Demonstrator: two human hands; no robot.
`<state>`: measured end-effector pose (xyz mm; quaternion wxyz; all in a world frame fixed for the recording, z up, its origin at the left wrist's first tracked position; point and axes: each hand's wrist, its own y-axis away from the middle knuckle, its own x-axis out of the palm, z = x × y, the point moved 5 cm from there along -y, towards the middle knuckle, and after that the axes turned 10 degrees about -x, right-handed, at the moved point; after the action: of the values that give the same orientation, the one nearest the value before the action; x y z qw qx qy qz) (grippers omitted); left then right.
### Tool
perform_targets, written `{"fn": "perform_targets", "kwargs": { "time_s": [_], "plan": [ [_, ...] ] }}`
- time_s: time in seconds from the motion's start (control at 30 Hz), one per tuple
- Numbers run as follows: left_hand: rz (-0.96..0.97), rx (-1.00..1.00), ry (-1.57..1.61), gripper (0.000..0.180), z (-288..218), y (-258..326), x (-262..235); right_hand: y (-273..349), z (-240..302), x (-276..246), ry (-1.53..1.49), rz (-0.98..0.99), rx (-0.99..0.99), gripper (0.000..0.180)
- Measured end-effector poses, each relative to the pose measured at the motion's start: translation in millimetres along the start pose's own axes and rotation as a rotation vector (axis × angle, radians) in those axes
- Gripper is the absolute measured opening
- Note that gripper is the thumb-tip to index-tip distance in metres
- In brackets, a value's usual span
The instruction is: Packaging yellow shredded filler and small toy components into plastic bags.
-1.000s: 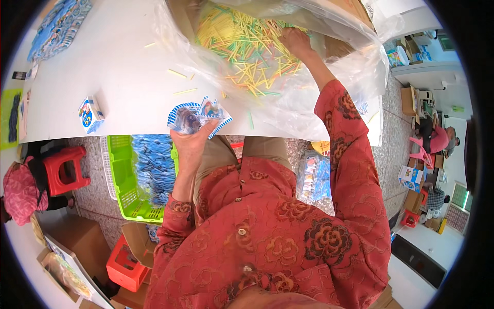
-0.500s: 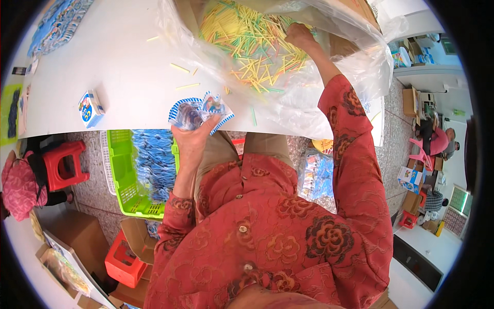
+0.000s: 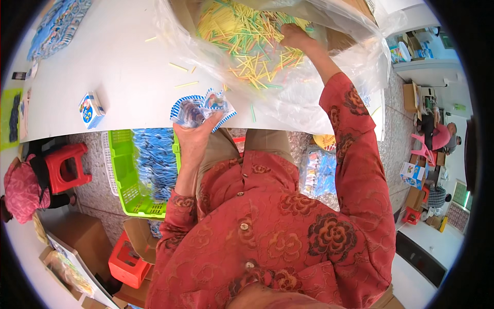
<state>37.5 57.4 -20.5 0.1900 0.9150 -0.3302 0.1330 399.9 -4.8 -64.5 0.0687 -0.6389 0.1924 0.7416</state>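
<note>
Little has changed, so the pick seems unfinished: below the surface's (image 3: 123, 51) front edge a green basket (image 3: 122, 167) holds blue packages (image 3: 153, 159); at that edge the left hand (image 3: 193, 141) still grips a striped pouch (image 3: 195, 109); well apart, the right hand (image 3: 297, 37) stays among coloured sticks (image 3: 247, 36) in a plastic-lined carton (image 3: 356, 10) toward the far right corner, any hold impossible to tell.

We log a red shirt (image 3: 216, 257), dark and tan flowers (image 3: 332, 238), pale round buttons (image 3: 244, 226), patterned sleeves (image 3: 351, 129); khaki trousers (image 3: 267, 140); left hand (image 3: 194, 139) and right hand (image 3: 297, 38) both bare.
</note>
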Motion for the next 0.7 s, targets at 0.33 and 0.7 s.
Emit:
{"fn": "perform_targets", "kwargs": {
  "time_s": [0.33,0.7],
  "plan": [
    [-0.017,0.006,-0.019,0.03,-2,2,-4,-4,24,8,0.179,-0.127,0.191,0.022],
    [0.011,0.036,-0.02,0.029,-3,4,-1,34,-20,-14,-0.022,-0.409,0.203,0.031]
  ]
}}
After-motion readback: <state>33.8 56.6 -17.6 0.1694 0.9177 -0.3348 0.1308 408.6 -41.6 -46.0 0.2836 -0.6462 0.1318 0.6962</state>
